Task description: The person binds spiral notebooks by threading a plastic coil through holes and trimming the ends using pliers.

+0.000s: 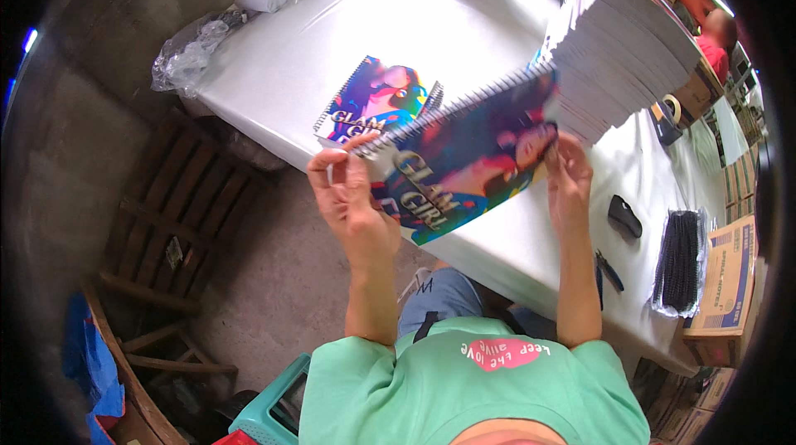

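I hold a spiral-bound notebook (464,159) with a colourful cover up in front of me, above the edge of a white-covered table (298,55). My left hand (348,196) grips its lower left corner by the wire spiral. My right hand (568,179) holds the right end of the cover. A second notebook (373,101) with the same cover lies flat on the table just behind the one I hold.
A tall stack of white pages (622,47) stands at the right. Black pliers (609,271), a small black object (624,217), a bundle of black spiral coils (680,262) and a cardboard box (725,279) lie near right. A wooden pallet (174,221) leans at left. Another person (715,38) sits far right.
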The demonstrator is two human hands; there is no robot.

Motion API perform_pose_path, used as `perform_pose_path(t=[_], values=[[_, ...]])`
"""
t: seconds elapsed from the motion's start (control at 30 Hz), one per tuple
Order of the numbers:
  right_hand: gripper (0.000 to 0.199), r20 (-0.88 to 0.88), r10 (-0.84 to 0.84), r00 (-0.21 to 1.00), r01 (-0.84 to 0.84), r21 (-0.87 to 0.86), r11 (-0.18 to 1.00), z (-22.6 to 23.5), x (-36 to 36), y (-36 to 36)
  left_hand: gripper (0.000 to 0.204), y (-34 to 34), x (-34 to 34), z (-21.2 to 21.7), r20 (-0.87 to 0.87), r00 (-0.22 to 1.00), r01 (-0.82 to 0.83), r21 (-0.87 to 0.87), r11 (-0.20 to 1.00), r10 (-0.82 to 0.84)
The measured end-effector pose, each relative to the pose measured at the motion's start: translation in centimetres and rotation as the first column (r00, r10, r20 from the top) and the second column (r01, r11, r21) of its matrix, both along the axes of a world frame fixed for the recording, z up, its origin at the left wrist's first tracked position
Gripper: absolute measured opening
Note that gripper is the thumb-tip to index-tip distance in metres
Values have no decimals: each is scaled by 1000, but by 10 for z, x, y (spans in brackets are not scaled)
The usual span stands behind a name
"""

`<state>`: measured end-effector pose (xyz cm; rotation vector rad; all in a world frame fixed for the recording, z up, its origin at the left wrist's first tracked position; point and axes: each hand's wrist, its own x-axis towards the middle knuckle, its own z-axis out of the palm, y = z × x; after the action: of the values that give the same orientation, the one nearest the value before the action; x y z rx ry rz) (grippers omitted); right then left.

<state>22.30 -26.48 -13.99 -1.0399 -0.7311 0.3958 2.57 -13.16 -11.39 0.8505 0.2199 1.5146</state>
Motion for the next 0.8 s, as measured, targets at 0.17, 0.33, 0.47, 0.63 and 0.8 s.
perform_pose_path(t=[0.17,0.33,0.47,0.63,0.8], values=[[22,254,65,965,-46,-82,996,51,15,95,11,54,-21,22,-51,985,-165,20,986,165],[58,865,-492,98,373,426,824,135,-1,145,17,85,-33,41,-162,940,-244,298,923,301],[64,998,-50,-36,29,52,998,173,-75,156,15,104,-30,82,-183,909,-100,774,625,373],[64,631,143,763,2,-224,975,146,-5,195,33,144,-44,105,36,532,-427,874,232,846],[65,240,158,958,77,-745,663,28,30,205,61,160,-30,-17,-667,596,-278,351,894,447]])
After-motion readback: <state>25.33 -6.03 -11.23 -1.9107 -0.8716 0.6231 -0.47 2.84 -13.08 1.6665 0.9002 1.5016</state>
